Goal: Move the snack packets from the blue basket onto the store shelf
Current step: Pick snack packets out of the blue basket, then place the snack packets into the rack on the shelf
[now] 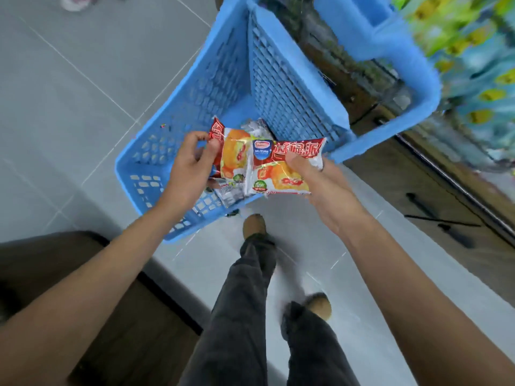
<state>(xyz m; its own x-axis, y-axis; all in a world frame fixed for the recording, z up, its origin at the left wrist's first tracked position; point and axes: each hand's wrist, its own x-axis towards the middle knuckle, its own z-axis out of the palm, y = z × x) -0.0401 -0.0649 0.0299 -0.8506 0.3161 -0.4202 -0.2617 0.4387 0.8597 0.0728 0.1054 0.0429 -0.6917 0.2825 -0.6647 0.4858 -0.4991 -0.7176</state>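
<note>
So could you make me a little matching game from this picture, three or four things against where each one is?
Things:
1. left hand
2. right hand
3. blue basket
4. store shelf

Places:
A. on the floor
B. far right of the view
C. grips the left-side packet
D. grips the right-side packet

Pairs: 1-C, 2-D, 3-A, 4-B

Blue perforated plastic basket (195, 87): matt, smooth rim. Red-and-orange foil snack packets (264, 165): glossy, crinkled film. Grey floor tiles (69, 79): smooth, semi-gloss. Dark trousers (245, 302): matt cloth. Brown wood-look shelf base (418, 190), approx matt.
</note>
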